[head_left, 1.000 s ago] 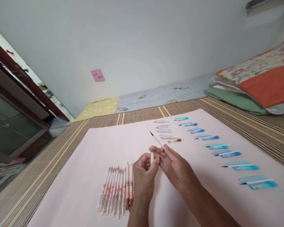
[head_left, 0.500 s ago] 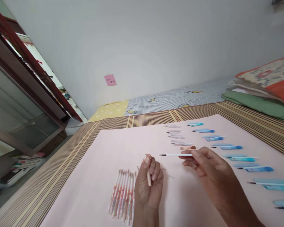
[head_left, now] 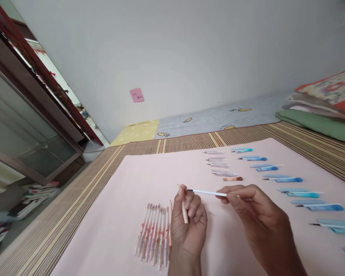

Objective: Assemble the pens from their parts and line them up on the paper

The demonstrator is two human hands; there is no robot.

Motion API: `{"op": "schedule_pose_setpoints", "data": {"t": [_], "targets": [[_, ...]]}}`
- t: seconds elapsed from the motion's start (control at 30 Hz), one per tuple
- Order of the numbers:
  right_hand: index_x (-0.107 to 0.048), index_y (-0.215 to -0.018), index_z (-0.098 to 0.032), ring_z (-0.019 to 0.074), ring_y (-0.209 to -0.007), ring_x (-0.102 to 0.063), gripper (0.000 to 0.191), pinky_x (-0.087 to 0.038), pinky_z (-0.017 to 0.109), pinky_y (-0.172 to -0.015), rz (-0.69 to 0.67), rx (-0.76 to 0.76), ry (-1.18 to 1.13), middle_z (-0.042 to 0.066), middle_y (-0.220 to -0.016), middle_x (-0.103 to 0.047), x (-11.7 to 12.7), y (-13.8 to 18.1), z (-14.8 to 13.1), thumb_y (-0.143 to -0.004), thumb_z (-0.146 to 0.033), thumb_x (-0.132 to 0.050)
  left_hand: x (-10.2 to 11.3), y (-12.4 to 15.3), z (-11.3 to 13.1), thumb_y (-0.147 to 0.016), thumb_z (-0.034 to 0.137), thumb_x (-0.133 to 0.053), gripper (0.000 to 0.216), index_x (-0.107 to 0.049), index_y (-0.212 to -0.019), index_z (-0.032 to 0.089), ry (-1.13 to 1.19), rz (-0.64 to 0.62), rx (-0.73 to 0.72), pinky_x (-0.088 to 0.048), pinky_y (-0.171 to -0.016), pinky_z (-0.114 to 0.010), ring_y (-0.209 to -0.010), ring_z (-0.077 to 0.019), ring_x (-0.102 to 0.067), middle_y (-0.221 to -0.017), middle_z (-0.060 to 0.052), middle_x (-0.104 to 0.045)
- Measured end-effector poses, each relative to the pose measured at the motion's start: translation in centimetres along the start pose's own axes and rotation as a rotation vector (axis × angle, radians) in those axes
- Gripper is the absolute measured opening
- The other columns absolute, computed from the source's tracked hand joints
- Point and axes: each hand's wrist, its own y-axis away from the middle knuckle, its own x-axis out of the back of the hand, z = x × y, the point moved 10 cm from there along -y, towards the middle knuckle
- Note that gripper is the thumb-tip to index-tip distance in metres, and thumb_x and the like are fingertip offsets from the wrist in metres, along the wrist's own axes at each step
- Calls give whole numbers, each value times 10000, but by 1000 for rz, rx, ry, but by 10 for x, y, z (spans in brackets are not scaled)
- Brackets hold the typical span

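My left hand (head_left: 189, 226) is closed around a slim peach pen part (head_left: 184, 214), whose lower end sticks out below the fingers. Between the thumb and fingers of my right hand (head_left: 255, 211) is a white pen refill (head_left: 207, 192) with a dark tip pointing left. That tip is right at the left fingertips; whether it touches the peach part is hidden. Just left of my left hand, several pens (head_left: 152, 234) with pink and red patterns lie side by side. Beyond my right hand lies a short orange-brown pen barrel (head_left: 232, 179).
Blue pen parts (head_left: 303, 194) lie in grouped sets down the right of the pink sheet (head_left: 112, 199). Pale pen parts (head_left: 220, 165) lie farther back. Striped matting (head_left: 83, 199) surrounds the sheet. Folded cloths (head_left: 313, 122) are stacked at the back right.
The refill in my right hand has come left, its tip now meeting the left fingertips where a gap was before. The camera view has shifted slightly.
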Motion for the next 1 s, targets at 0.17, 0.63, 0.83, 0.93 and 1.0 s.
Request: {"op": "schedule_pose_setpoints", "data": {"t": [0.17,0.63,0.83,0.93,1.0], "targets": [[-662,-808,-226,200,-794,-696,165,-589,293,-741,9,-50,-36,55,-880,-731,-3,3,6,-867,-379,-644,1,-1,2,-781,167,-749,131,-653,-865,137,-56,12,-31,-254,-399,-157,-445,-32,-289,-568,91,-307],[-660,-838,-244,190,-799,-689,133,-577,289,-760,-4,-94,-65,42,-916,-717,-10,12,19,-858,-376,-663,1,1,10,-780,175,-750,124,-642,-831,144,-56,19,-98,-264,-414,-153,-457,-31,-281,-593,84,-297],[-663,-810,-230,183,-761,-687,153,-578,274,-720,-23,-91,-89,49,-898,-717,-13,11,17,-849,-378,-672,0,1,12,-773,157,-757,140,-644,-852,133,3,24,-95,-264,-417,-161,-453,-27,-308,-580,91,-295],[-666,-786,-225,192,-777,-689,170,-578,274,-716,-19,-107,-94,58,-893,-723,-14,12,18,-845,-385,-674,0,1,11,-783,165,-749,128,-648,-855,135,-15,21,-97,-271,-424,-155,-454,-28,-307,-581,89,-295],[-670,-784,-226,197,-785,-691,167,-579,278,-718,-16,-115,-99,59,-895,-727,-14,12,18,-839,-384,-680,0,1,11,-794,174,-739,117,-652,-863,140,-41,17,-102,-271,-429,-152,-458,-31,-301,-585,86,-292]]}}
